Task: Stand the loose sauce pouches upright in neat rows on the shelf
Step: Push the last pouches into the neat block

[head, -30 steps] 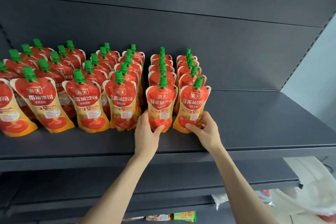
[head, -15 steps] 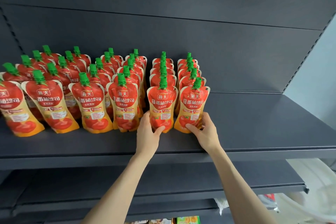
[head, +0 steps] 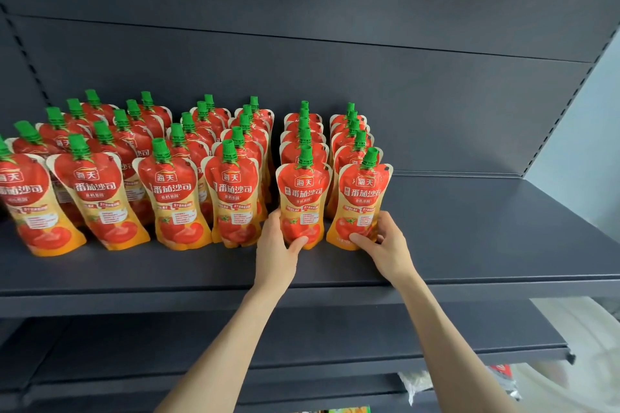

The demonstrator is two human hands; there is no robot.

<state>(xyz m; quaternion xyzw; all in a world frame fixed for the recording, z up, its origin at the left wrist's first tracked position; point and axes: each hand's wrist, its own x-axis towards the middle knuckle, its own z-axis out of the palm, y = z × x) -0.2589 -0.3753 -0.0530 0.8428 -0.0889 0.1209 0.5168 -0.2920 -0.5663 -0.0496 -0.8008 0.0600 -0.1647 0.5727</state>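
Plainly, the danger lies in the release: the two front pouches stand on narrow, soft bases, and the right front pouch tilts, its green cap leaning toward the right of the frame, so if the fingers come away with a jerk it may well flop forward or sideways out of its file. Too hard a push on the centre front pouch could, I judge, knock over the ones packed close behind it. The sauce pouches stand in files across the left and middle of the frame on the dark shelf. The left hand reaches up from the lower centre and grips the base of the centre front pouch, thumb across its front, fingers behind its left edge. The right hand grips the base of the right front pouch, thumb on the front, fingers curled round its right edge.
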